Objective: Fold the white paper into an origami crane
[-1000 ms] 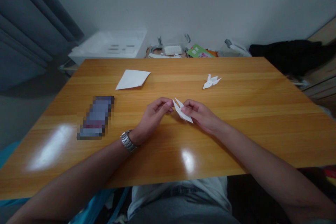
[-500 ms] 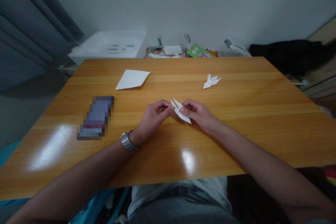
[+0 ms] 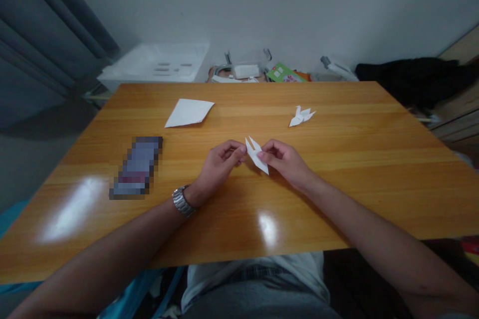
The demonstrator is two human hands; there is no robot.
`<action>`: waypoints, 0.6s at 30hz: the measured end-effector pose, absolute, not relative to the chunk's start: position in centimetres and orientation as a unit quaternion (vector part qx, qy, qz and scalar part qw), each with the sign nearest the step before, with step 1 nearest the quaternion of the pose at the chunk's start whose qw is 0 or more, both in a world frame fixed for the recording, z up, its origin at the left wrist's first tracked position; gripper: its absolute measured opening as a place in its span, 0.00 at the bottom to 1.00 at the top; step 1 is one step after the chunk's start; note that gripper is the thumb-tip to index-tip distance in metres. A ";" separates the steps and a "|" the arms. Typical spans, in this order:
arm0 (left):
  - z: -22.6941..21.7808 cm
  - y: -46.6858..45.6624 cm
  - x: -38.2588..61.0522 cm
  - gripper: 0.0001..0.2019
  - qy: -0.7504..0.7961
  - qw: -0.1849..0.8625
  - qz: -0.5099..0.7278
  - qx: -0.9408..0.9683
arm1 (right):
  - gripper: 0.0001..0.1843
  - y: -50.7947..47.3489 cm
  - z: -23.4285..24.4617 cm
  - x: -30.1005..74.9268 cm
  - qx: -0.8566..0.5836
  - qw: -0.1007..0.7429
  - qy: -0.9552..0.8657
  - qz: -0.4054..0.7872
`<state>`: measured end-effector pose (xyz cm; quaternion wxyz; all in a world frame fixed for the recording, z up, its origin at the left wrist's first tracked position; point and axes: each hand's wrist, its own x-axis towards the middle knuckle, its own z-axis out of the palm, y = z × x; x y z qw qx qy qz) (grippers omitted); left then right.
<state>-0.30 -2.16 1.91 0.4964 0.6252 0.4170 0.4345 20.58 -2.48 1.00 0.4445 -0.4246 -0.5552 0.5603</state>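
Between my hands is a small piece of white folded paper (image 3: 262, 165), with two narrow points at its far end and one point toward me. My right hand (image 3: 284, 158) pinches its right side between thumb and fingers. My left hand (image 3: 223, 162) is closed, thumb against fingers, at the paper's left edge; its fingertips seem to grip that edge. Farther off to the right, a finished-looking paper crane (image 3: 301, 116) stands on the wooden table (image 3: 359, 159). A larger flat sheet of white paper (image 3: 190, 112) lies at the back left.
A phone (image 3: 137, 167), blurred into blocks, lies left of my left hand. Behind the table are a white plastic tray (image 3: 157, 62), a green booklet (image 3: 286, 73) and bagged odds and ends. Dark cloth (image 3: 411, 77) is heaped at the right.
The folded paper has turned more upright and shifted slightly, and its two far points stand wider apart. My left fingertips have slid back to its edge. The other things stay put.
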 end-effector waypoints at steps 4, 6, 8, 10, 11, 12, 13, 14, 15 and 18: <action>1.3 -2.1 -0.2 0.14 0.396 0.522 0.427 0.624 | 0.16 -2.5 1.0 20.6 -0.429 0.450 -0.553 0.554; 1.0 -2.0 -0.1 0.15 0.396 0.524 0.417 0.629 | 0.16 -2.5 1.2 20.5 -0.427 0.453 -0.552 0.555; 0.9 -2.0 -0.1 0.14 0.405 0.513 0.411 0.636 | 0.16 -2.6 1.3 20.5 -0.424 0.453 -0.548 0.561; 0.9 -2.0 -0.1 0.14 0.412 0.504 0.409 0.639 | 0.17 -2.6 1.4 20.4 -0.423 0.451 -0.545 0.566; 1.0 -2.0 -0.1 0.14 0.414 0.504 0.407 0.640 | 0.17 -2.6 1.4 20.4 -0.421 0.450 -0.545 0.569; 1.0 -2.0 -0.2 0.14 0.414 0.504 0.407 0.639 | 0.17 -2.6 1.3 20.4 -0.418 0.450 -0.543 0.573; 1.1 -2.0 -0.2 0.14 0.413 0.507 0.407 0.638 | 0.17 -2.5 1.3 20.4 -0.414 0.449 -0.537 0.582; 1.2 -2.0 -0.2 0.14 0.410 0.510 0.409 0.636 | 0.18 -2.5 1.2 20.4 -0.409 0.450 -0.525 0.596; 1.4 -2.0 -0.2 0.14 0.406 0.514 0.411 0.634 | 0.18 -2.4 1.1 20.4 -0.405 0.451 -0.509 0.611; 1.7 -2.1 -0.2 0.14 0.396 0.522 0.416 0.631 | 0.18 -2.3 1.0 20.3 -0.393 0.452 -0.458 0.657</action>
